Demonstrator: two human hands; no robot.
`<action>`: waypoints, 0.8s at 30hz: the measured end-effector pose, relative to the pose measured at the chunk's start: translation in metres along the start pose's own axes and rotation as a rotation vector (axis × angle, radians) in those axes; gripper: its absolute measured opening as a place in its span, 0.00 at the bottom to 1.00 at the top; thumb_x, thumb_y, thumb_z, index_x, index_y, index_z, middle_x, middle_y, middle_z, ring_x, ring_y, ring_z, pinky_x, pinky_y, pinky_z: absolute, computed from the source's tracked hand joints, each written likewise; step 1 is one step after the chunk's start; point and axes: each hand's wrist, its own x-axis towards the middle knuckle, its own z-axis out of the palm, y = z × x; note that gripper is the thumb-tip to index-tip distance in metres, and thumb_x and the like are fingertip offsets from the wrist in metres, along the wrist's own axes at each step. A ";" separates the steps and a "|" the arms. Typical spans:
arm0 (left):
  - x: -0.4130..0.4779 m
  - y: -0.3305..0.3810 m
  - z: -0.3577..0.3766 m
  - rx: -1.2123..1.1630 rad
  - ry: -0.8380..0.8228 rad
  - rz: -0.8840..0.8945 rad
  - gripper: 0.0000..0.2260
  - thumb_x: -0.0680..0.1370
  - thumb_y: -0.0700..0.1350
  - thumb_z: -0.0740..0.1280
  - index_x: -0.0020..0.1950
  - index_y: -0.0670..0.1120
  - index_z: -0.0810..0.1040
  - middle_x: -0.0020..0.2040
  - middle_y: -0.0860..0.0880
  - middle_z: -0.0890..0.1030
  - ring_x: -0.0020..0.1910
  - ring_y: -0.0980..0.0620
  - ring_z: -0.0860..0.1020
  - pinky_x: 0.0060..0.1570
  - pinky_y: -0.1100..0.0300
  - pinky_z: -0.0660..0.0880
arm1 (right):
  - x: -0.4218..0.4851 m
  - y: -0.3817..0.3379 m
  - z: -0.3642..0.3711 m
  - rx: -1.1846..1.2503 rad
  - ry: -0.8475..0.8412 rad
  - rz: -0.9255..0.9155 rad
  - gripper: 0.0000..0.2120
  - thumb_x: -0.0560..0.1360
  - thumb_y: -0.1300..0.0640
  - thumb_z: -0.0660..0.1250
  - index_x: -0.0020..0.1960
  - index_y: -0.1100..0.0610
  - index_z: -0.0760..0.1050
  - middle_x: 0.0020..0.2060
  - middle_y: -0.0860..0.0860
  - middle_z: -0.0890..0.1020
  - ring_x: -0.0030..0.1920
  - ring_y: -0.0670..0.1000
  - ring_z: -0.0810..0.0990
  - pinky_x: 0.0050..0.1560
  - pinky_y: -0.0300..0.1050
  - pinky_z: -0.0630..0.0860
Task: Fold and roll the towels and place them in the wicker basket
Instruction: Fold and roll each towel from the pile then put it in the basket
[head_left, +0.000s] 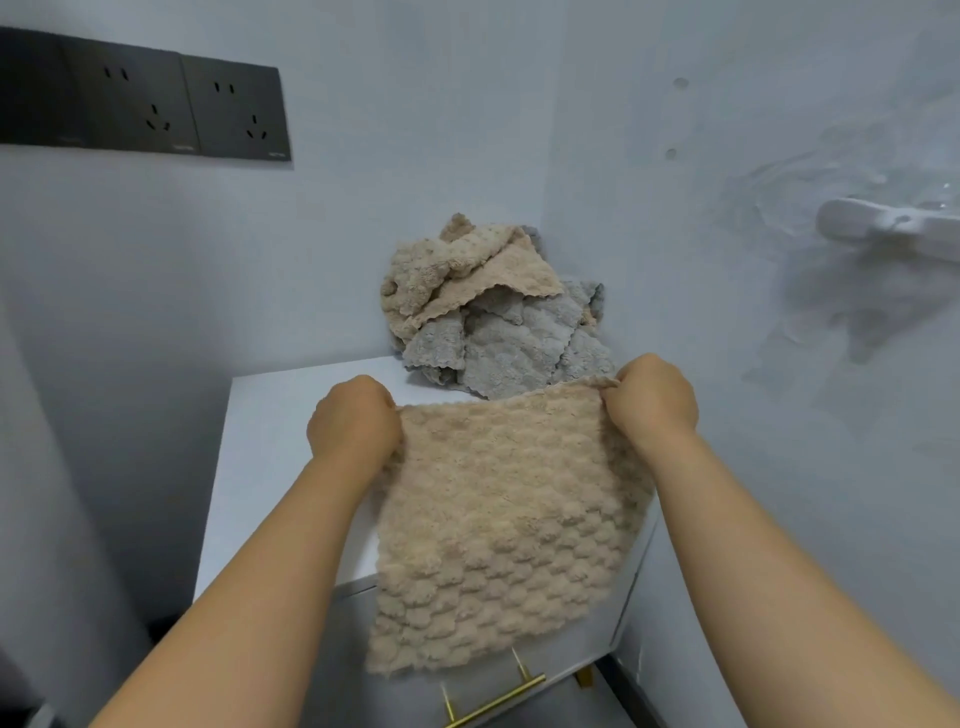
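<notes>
Centrally, we see the beige towel (498, 519) hanging limp over the white worktop's (270, 447) front edge, its two upper corners pinched by the left hand (353, 421) and right hand (654, 400), held apart. We judge it light, soft and floppy, so the corners give the surest hold. Behind it lies the unfolded towel pile (493, 312).

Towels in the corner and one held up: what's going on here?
A person holds a beige towel by its top corners, the left hand gripping one and the right hand the other, so it hangs spread out over a white cabinet. It is not folded yet. Behind it, a heap of crumpled beige and grey towels sits in the corner.
</notes>
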 end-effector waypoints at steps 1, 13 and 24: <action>0.003 0.000 0.001 -0.169 -0.021 -0.037 0.10 0.72 0.34 0.62 0.38 0.45 0.81 0.36 0.48 0.82 0.37 0.46 0.79 0.35 0.61 0.71 | 0.005 -0.003 0.002 0.062 -0.018 0.015 0.04 0.73 0.60 0.66 0.41 0.60 0.77 0.38 0.58 0.77 0.42 0.60 0.78 0.33 0.41 0.67; 0.029 0.004 0.007 -1.030 0.064 -0.120 0.11 0.74 0.37 0.64 0.44 0.52 0.82 0.43 0.52 0.83 0.47 0.50 0.82 0.54 0.54 0.78 | 0.011 -0.012 0.019 0.604 0.053 -0.183 0.14 0.78 0.57 0.64 0.35 0.62 0.74 0.26 0.48 0.72 0.33 0.49 0.69 0.32 0.38 0.64; 0.004 0.008 -0.006 -1.301 -0.055 -0.254 0.08 0.74 0.29 0.67 0.50 0.37 0.80 0.40 0.44 0.80 0.38 0.52 0.78 0.43 0.68 0.79 | 0.004 0.013 -0.007 0.655 0.027 -0.040 0.11 0.74 0.62 0.64 0.35 0.62 0.78 0.22 0.47 0.71 0.31 0.49 0.70 0.34 0.42 0.65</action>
